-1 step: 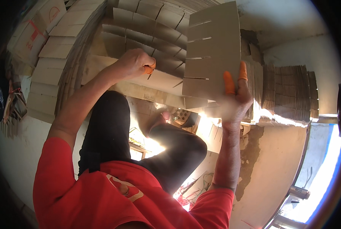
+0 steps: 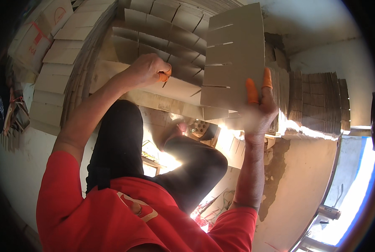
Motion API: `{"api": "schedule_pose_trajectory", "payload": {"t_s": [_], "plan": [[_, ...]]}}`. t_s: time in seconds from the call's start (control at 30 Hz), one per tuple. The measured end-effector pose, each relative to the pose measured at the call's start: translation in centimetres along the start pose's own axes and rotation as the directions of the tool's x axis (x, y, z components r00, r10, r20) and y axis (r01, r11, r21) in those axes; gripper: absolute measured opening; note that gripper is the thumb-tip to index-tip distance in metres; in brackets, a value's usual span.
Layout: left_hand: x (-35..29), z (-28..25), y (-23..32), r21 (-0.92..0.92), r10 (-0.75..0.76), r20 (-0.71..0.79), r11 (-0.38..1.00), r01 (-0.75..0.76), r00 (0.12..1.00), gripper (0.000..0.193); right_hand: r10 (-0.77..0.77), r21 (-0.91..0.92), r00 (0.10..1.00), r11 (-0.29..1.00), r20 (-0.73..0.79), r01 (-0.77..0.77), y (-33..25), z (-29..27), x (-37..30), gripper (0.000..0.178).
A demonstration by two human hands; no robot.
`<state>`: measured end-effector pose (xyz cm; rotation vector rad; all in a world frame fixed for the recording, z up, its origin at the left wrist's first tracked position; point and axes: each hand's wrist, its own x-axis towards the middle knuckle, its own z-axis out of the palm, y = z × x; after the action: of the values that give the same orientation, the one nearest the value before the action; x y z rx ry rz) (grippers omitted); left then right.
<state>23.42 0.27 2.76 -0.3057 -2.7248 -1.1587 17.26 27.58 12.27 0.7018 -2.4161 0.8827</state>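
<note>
My right hand (image 2: pixel 259 115) holds a slotted cardboard sheet (image 2: pixel 233 46) by its lower right part. Orange finger covers lie against the sheet's face and right edge. The sheet stands tall, its row of cut slits facing left. Further left, my left hand (image 2: pixel 149 71) is closed in a pinch, with orange covers on its fingertips. It is at the upper edge of a slotted cardboard strip (image 2: pixel 183 89), just left of the sheet. Behind it, several standing cardboard strips (image 2: pixel 154 40) with slits cross in rows. The fingers' undersides are hidden.
Tall stacks of cardboard pieces stand at left (image 2: pixel 55 69) and at right (image 2: pixel 319 98). A white carton (image 2: pixel 36 38) with red markings sits at the far left. My bent knees (image 2: pixel 120 126) are below the work surface's edge (image 2: pixel 166 102). Bright light falls in at right.
</note>
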Motion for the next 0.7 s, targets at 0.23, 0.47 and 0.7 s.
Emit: {"api": "schedule_pose_trajectory", "payload": {"t_s": [0.23, 0.47, 0.7], "plan": [[0.0, 0.0, -0.1, -0.009, -0.008, -0.002, 1.000, 0.008, 1.000, 0.005, 0.123, 0.034, 0.986, 0.991, 0.113, -0.127, -0.7, -0.8, 0.0, 0.046], [0.2, 0.1, 0.0, -0.016, -0.062, 0.042, 0.998, 0.062, 0.997, 0.016, 0.169, 0.160, 0.981, 0.970, 0.094, -0.183, -1.5, -0.3, -0.3, 0.044], [2.6, -0.5, -1.2, 0.189, 0.213, -0.319, 0.969, -0.159, 0.923, 0.032, 0.048, 0.064, 0.992, 0.996, 0.118, -0.056, -1.3, -0.1, 0.2, 0.045]]}}
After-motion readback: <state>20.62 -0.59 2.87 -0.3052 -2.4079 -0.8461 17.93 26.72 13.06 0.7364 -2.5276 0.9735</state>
